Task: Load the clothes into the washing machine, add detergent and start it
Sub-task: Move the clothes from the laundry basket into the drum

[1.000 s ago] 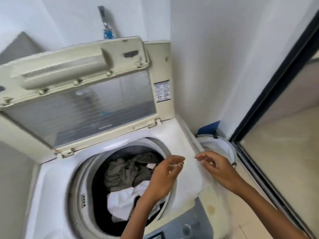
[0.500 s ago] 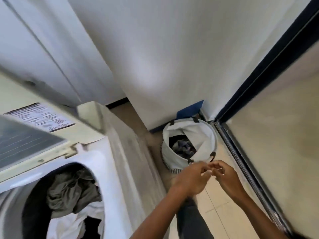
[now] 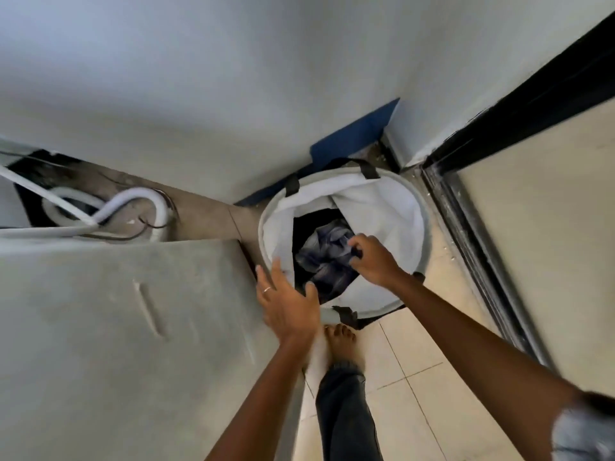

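Both hands now down at laundry basket (image 3: 420, 207): right hand (image 3: 374, 261) curled, gripping dark garment (image 3: 327, 257) inside; left hand (image 3: 289, 304) open, fingers spread over near rim.

Dark navy garment (image 3: 327, 257) with paler washed-out blue patches, pinched under the right hand (image 3: 374, 261). Around that grip, white liner (image 3: 382, 211) inside a light grey basket (image 3: 429, 234), black strap handles (image 3: 369, 168) on the rim. Just left of the grip, left hand (image 3: 288, 306) with a thin silver ring (image 3: 267, 289). Further left, dull grey washing machine side (image 3: 116, 327), white hose (image 3: 109, 207) behind. Beyond the grip, blue panel (image 3: 352, 141) against white wall. Below, cream floor tiles (image 3: 416, 387), dark grey trouser leg (image 3: 346, 414). Right, black door frame (image 3: 532, 94).
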